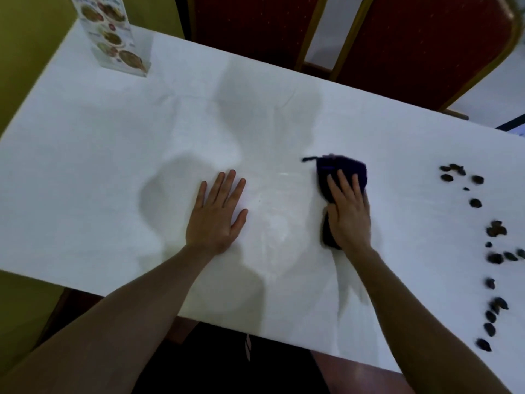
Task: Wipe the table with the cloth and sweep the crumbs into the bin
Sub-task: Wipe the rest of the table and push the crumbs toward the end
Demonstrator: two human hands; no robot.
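Note:
A white-covered table (113, 155) fills the view. My right hand (348, 211) presses down on a dark purple cloth (341, 170) right of the table's middle; the cloth shows beyond my fingertips and under my palm. My left hand (217, 214) lies flat on the tablecloth with fingers spread and nothing in it, well left of the cloth. Several dark brown crumbs (477, 203) are scattered in a loose band down the right side of the table, right of the cloth and apart from it. No bin is in view.
An upright menu card (113, 38) in a clear stand sits at the far left corner. Two red padded chairs with gold frames (412, 52) stand behind the far edge. The table's near edge runs just in front of my body.

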